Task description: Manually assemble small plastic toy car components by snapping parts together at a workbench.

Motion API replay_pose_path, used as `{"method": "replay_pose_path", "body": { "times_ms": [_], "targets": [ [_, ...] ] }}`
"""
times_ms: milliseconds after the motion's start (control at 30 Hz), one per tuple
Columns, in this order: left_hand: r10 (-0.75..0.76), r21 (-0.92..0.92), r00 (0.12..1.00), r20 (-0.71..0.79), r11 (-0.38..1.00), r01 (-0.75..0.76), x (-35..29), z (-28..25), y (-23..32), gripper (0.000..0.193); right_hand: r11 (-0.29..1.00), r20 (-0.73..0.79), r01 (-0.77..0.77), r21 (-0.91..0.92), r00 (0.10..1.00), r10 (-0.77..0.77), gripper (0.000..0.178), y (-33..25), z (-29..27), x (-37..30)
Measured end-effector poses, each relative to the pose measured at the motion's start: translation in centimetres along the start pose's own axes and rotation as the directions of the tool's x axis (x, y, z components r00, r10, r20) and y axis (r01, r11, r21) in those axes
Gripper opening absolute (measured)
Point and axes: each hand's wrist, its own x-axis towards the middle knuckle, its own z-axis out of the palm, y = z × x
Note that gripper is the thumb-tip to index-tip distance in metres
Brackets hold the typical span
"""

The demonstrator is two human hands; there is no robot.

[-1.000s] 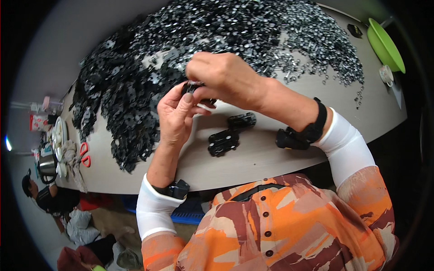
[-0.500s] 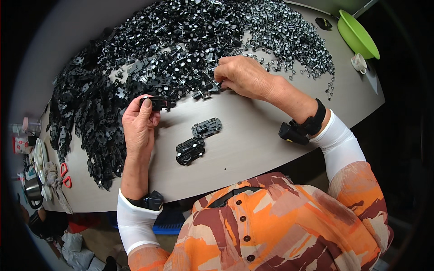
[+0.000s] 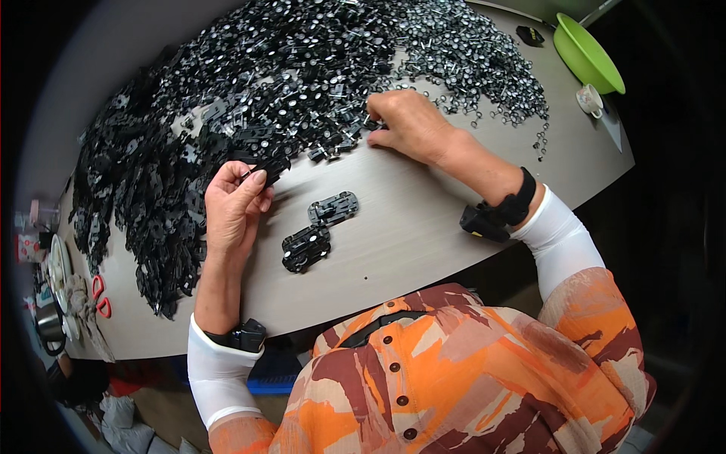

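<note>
Between the thumb and fingers of my left hand [image 3: 236, 198] is a black toy car chassis [image 3: 271, 171], held above the front edge of the heap. My right hand [image 3: 412, 125] pinches a small dark wheel piece [image 3: 372, 124] at the edge of the pile of black wheel-and-axle sets [image 3: 302, 72]; the fingers partly cover it. On the table below, two chassis lie close together: a dark grey one [image 3: 333, 208] and, nearer me, a black one [image 3: 306, 248] with wheels. To the left spreads a heap of loose black chassis [image 3: 151, 197].
Small silvery wheel parts [image 3: 484, 68] cover the far right of the table [image 3: 423, 219]. Beyond them stand a green basin [image 3: 588, 54] and a white cup [image 3: 590, 101]. Red-handled scissors [image 3: 100, 296] and a greyish cloth [image 3: 85, 310] lie at the left edge.
My left hand has tilted the chassis, its far end now higher. My right fingers have spread a little around the small dark piece. The whole view has shifted slightly.
</note>
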Motion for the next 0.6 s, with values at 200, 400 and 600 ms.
{"method": "replay_pose_path", "body": {
  "times_ms": [200, 400, 600],
  "targets": [
    [-0.057, -0.026, 0.998, 0.017, 0.998, 0.058, 0.0, 0.3, 0.6, 0.016, 0.903, -0.114, 0.171, 0.393, 0.984, -0.136, 0.032, 0.5, -0.8, -0.7],
    [-0.010, -0.100, 1.000, -0.022, 0.995, 0.007, 0.2, -0.4, 0.1, 0.013, 0.881, -0.201, 0.198, 0.430, 0.972, -0.120, 0.027, 0.4, -2.0, 0.1],
    [-0.084, 0.026, 0.996, -0.014, 0.996, 0.084, 0.4, -0.3, 0.3, 0.020, 0.989, 0.056, -0.146, -0.027, 0.988, 0.147, 0.026, 3.9, -2.7, -2.8]
  ]
}}
